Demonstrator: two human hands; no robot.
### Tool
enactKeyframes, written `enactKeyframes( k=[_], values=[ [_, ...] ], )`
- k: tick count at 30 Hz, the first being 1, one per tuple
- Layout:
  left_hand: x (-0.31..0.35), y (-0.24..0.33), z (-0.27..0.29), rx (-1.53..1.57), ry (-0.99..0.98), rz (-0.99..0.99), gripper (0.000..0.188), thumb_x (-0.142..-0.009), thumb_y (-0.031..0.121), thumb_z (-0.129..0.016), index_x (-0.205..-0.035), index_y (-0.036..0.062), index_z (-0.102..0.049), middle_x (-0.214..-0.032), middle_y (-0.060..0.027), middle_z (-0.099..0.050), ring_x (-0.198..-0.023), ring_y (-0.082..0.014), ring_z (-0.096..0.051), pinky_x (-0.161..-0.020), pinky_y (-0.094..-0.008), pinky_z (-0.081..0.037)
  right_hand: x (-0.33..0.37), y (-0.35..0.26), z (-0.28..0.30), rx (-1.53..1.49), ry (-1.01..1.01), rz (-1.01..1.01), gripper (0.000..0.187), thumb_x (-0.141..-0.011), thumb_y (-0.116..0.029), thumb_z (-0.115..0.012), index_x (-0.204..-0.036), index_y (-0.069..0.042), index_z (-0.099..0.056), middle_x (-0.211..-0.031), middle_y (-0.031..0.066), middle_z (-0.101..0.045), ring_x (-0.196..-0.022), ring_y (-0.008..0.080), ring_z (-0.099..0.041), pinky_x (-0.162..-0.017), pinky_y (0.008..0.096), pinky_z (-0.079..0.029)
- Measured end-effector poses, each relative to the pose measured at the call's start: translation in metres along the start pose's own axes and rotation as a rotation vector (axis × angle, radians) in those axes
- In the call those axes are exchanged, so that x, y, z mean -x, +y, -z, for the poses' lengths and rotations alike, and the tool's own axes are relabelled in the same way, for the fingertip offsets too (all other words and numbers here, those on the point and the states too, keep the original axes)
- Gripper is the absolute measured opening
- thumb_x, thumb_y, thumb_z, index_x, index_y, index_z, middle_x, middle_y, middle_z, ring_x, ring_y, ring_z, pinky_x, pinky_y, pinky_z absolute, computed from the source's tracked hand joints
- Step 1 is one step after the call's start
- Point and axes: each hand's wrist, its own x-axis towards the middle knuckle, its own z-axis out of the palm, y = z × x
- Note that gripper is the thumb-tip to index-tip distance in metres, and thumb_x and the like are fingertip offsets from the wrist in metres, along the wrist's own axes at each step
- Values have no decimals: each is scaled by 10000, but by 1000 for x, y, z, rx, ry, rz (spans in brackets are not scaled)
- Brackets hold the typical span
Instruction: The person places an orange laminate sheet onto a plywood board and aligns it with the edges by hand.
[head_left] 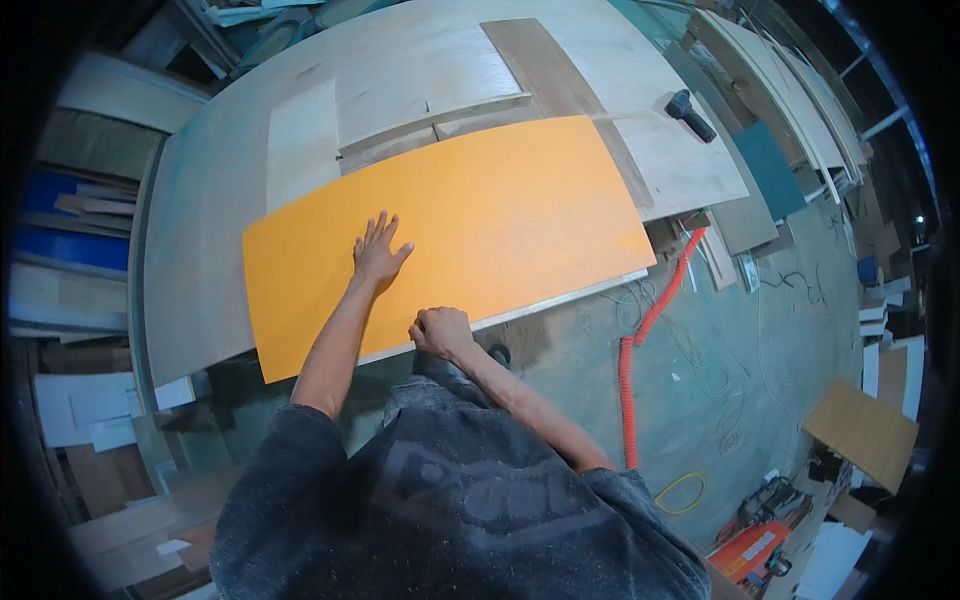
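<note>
panel (pixel 480 220): flat, plain orange face with a pale raw edge along its 5 o'clock side.
workbench top (pixel 200 260): light, washed-out plywood, faint grain.
strip (pixel 555 75) at 12 o'clock: darker brown wood.
tool (pixel 690 115) at 1 o'clock: black.
board (pixel 770 170) at 2 o'clock: teal.
hose (pixel 640 340) at 4 o'clock: coiled, bright orange-red.
floor (pixel 740 380): dusty grey-green.
loop of cord (pixel 682 492) at 5 o'clock: yellow.
shirt (pixel 450 510): dark grey, speckled with pale dust, faded print.
stacked sheets (pixel 70 245) at 9 o'clock: blue and white.

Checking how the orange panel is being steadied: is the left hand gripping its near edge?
No, the left hand lies flat, fingers spread, on top of the orange panel; the right hand is at the near edge.
</note>
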Motion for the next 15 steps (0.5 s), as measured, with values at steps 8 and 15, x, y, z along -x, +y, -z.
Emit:
enactKeyframes(
  k=[8, 15],
  values=[
    [9, -4, 4, 118, 26, -46, 816, -1004, 535, -642, -1680, 220, -312, -1780, -90, -175, -1640, -325, -146, -1298, -582, -171, 29, 46, 47, -633, 126, -102, 234, -952, -254, -728, -1041, -44, -778, -995, 130, -775, -934, 267, -762, -856, 390, -595],
    [112, -165, -23, 175, 623, 400, 579, -962, 382, -746, -1437, 88, -596, -1547, -167, -549, -1422, -358, -521, -1173, -488, -427, 118, 282, 168, -81, 1025, -470, 275, -979, -226, -729, -1059, 37, -738, -998, 152, -730, -959, 257, -683, -847, 392, -526]
  ],
)
